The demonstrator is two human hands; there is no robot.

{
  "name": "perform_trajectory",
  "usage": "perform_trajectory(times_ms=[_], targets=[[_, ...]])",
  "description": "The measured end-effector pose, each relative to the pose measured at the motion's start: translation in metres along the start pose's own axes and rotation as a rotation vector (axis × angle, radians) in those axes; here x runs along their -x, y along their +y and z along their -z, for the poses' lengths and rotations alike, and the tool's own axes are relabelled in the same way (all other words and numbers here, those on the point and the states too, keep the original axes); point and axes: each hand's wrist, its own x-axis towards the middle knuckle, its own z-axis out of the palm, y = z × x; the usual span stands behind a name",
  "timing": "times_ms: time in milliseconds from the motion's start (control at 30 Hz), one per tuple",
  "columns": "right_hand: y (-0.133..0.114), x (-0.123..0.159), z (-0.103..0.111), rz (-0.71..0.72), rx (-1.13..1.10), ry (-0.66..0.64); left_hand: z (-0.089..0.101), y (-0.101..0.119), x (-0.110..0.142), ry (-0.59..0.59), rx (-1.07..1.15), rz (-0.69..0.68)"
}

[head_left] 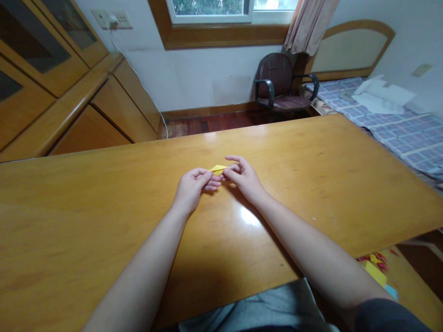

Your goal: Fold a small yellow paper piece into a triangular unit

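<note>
A small piece of folded yellow paper [218, 169] is held between both hands, just above the wooden table [104, 216]. My left hand [194, 185] pinches its left end between thumb and fingers. At the right end, the thumb and index finger of my right hand [244, 179] grip the paper, while another finger sticks out above it. The paper has a raised peak in the middle and narrows toward each side. Its underside is partly hidden by my fingers.
At the lower right, yellow paper sheets [375, 273] and small red and yellow folded pieces [379, 260] lie on a lower surface. Beyond the table stand an armchair [277, 83] and a bed [391, 120]. A wooden cabinet [114, 110] is at the left.
</note>
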Motion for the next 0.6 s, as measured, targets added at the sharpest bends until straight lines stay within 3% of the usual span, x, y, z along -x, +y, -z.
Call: perform_trajectory(times_ms=[233,600], targets=[[0.0007,-0.0009,0.0006,-0.012,0.102,-0.008,0.0005,-0.0022,-0.0007,-0.053,-0.014,0.021],[-0.0004,-0.0013,0.0011,-0.030,-0.014,0.027,0.0020,-0.0002,-0.0005,-0.094,0.044,0.021]])
